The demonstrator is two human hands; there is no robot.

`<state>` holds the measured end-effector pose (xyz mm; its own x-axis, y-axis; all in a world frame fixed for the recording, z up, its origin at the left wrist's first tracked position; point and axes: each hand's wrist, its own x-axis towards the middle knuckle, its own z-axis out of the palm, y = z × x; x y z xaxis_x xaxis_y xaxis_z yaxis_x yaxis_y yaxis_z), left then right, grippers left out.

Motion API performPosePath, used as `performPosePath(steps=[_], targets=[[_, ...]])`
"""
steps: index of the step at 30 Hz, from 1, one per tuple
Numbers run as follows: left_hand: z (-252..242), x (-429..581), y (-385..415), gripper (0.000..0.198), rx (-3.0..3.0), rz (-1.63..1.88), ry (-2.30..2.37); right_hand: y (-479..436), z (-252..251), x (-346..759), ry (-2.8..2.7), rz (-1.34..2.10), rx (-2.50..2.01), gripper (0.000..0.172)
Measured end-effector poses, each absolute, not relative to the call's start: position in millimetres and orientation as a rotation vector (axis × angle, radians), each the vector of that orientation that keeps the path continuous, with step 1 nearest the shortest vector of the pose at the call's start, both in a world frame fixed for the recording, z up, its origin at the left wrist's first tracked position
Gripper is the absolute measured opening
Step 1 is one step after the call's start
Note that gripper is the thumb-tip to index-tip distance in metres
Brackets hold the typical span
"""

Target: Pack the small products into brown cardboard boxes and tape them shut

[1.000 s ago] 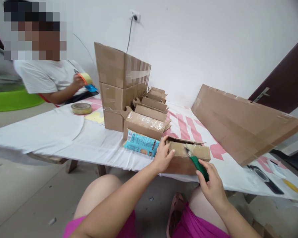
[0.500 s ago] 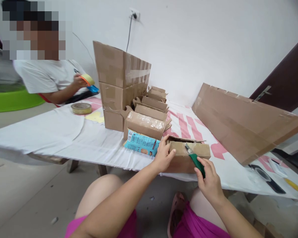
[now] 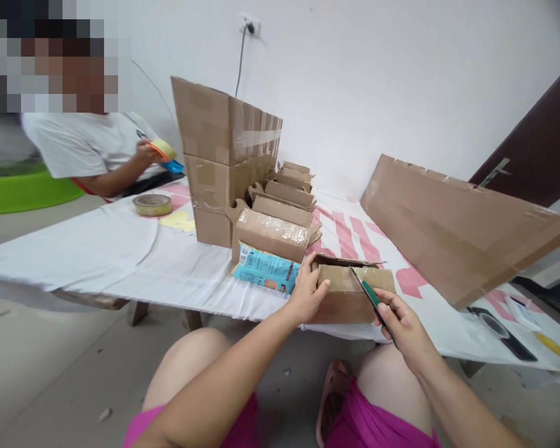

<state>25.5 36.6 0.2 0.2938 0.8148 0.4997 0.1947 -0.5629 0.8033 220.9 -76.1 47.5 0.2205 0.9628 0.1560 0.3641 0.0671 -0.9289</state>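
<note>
A small brown cardboard box lies at the table's near edge, a flap raised along its far side. My left hand grips its left end, fingers over the top edge and thumb on the near side. In my right hand is a green-handled utility knife, its blade pointing up and left over the taped top of the box. Whether the blade touches the cardboard I cannot tell. Left of my left hand lies a blue snack packet, leaning against another cardboard box.
Tall stacked cartons and a row of opened boxes run back across the table. A large cardboard sheet leans at the right. A tape roll lies at the left, where a person sits holding another tape roll. Scissors lie at the right edge.
My right hand has turned the utility knife so its narrow edge faces me, moving slightly right. My left hand stays on the cardboard box.
</note>
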Motion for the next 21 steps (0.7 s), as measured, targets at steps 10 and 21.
performPosePath(steps=[10, 21], targets=[[1, 27, 32, 0.038, 1.96, 1.266, 0.887, -65, 59, 223, -1.276, 0.508, -1.384, 0.048], [-1, 28, 33, 0.041, 1.988, 1.296, 0.878, -49, 56, 216, -1.702, -0.335, -1.497, 0.066]])
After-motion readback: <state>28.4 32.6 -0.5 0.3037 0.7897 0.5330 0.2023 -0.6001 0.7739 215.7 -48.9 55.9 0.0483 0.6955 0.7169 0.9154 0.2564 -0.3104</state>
